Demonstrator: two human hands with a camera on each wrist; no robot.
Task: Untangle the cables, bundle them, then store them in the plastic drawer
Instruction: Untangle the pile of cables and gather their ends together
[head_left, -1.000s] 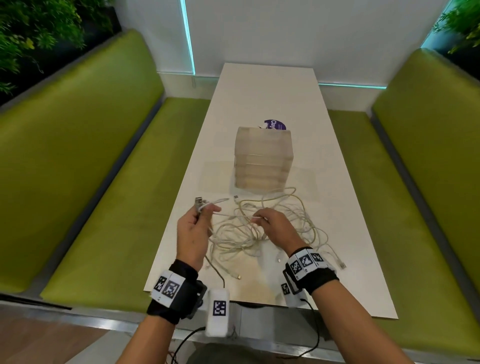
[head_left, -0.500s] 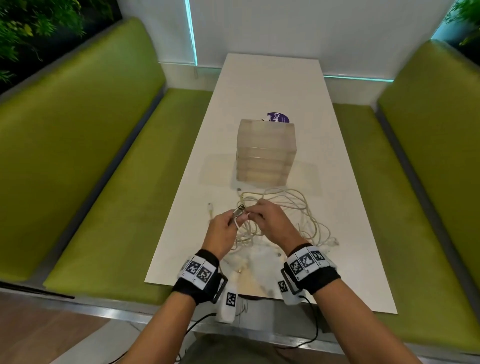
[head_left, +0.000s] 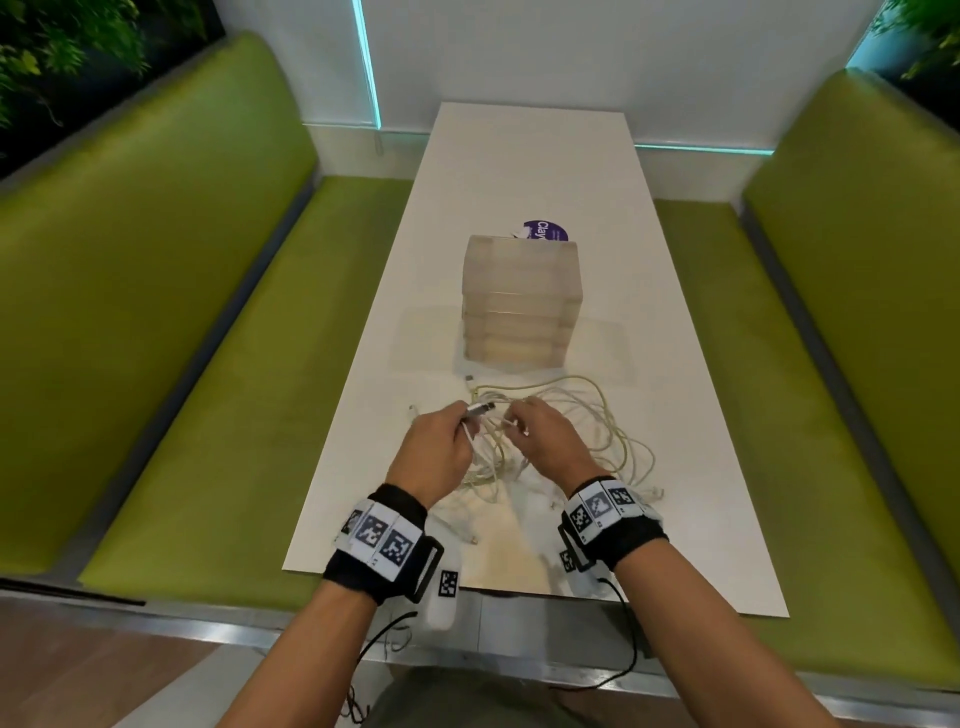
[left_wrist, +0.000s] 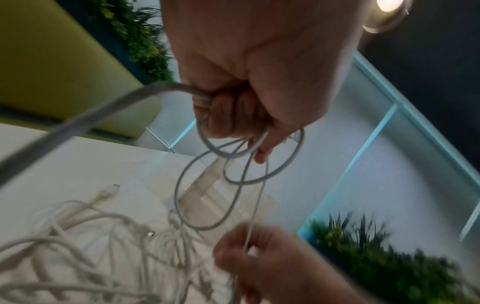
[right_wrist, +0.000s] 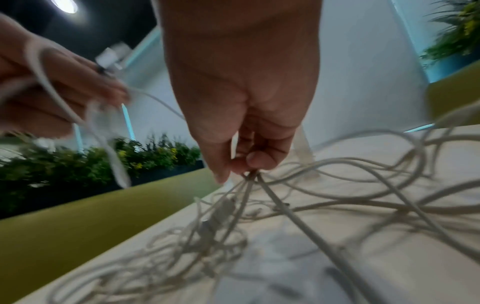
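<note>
Left hand (head_left: 434, 447): clenched round small coils of one thin white cable, plug end (head_left: 480, 408) projecting past the fingers, likely to keep freed length gathered. Right hand (head_left: 540, 439): pinching strands of the tangled off-white cable heap (head_left: 587, 431) on the long white table (head_left: 519, 171), probably to hold the knot steady. Translucent plastic drawer unit (head_left: 521, 301): upright just beyond the heap, drawers closed.

A white table (head_left: 524, 171) carries tangled cables (head_left: 582, 415), a plastic drawer (head_left: 521, 301) and a purple sticker (head_left: 545, 231).
</note>
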